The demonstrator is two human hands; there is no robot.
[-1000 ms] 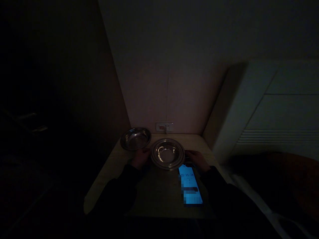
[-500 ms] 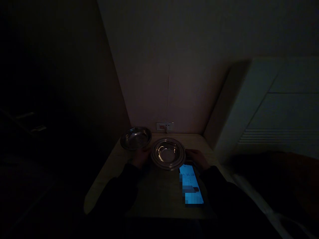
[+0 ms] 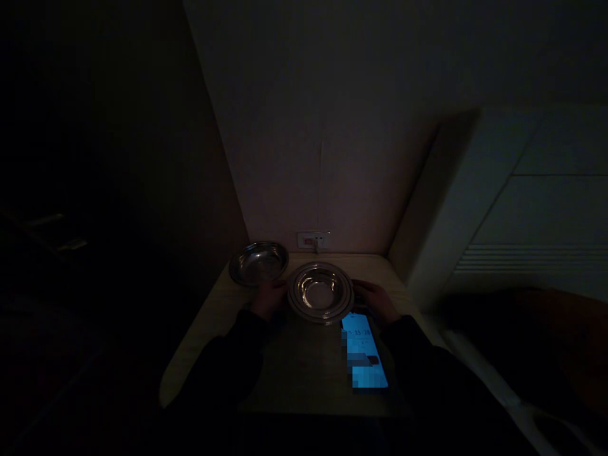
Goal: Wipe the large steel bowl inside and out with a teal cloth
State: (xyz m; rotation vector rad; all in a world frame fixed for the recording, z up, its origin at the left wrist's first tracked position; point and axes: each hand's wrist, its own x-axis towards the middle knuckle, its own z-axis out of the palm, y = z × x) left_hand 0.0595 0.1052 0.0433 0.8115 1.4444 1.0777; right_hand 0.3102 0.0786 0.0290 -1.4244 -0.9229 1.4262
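Note:
A nested stack of shiny metal bowls (image 3: pixel 321 295) is in the middle of the small wooden table, its rims showing as rings one inside another. At the stack's left rim is my left hand (image 3: pixel 268 299), fingers closed on the edge. My right hand (image 3: pixel 379 302) grips the opposite rim, with its fingertips partly hidden. Whether the stack rests on the tabletop or is slightly raised, I cannot tell in the dim light. Behind my left hand stands another metal bowl (image 3: pixel 259 265), wide and shallow, near the back left corner.
A lit phone (image 3: pixel 363 348) lies on the wooden table (image 3: pixel 304 392), below my right hand and beside the stack. A socket panel (image 3: pixel 308 240) is on the wall behind. A pale slanted headboard-like panel (image 3: pixel 441 209) rises to the right. The room is very dark.
Both hands keep their places at the stack of bowls, with barely any shift. The bowls and phone look unmoved.

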